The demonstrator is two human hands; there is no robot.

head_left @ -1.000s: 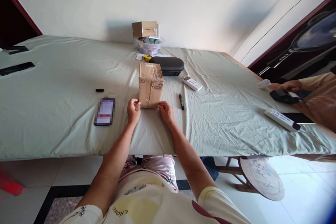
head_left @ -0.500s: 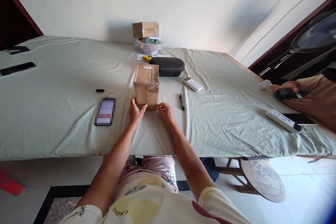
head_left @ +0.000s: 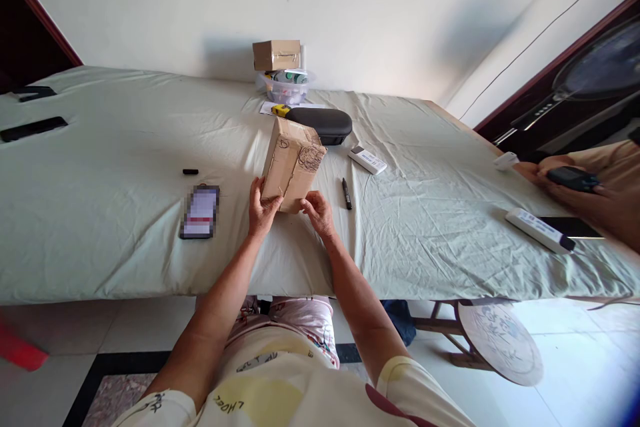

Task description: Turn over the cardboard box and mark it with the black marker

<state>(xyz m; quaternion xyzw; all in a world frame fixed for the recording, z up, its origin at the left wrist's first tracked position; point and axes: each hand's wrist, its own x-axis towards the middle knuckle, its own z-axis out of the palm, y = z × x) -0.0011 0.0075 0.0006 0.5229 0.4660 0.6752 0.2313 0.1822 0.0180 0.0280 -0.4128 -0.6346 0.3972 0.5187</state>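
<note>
A brown cardboard box [head_left: 290, 170] with black scribbles leans to the right between my hands, over the cloth-covered table. My left hand [head_left: 262, 209] grips its lower left side, the thumb across the near face. At the lower right corner, the fingers of my right hand [head_left: 318, 211] are curled and pinch the box's edge. Just right of my right hand lies a black marker [head_left: 347, 194]. To the left, a phone [head_left: 200, 212] with a blurred screen rests flat, and a small black cap [head_left: 190, 171] lies above it.
Behind the box are a black hard case [head_left: 323, 123], a yellow tape measure [head_left: 280, 110] and a plastic tub [head_left: 287, 88] under a smaller carton [head_left: 277, 55]. A white device [head_left: 368, 160] lies to the right. Another person's hands [head_left: 565, 193] hold a dark object at the far right.
The box has gone from upright to tilted rightward, its top swinging right. My left hand has risen slightly along its side. The other person's dark object has turned.
</note>
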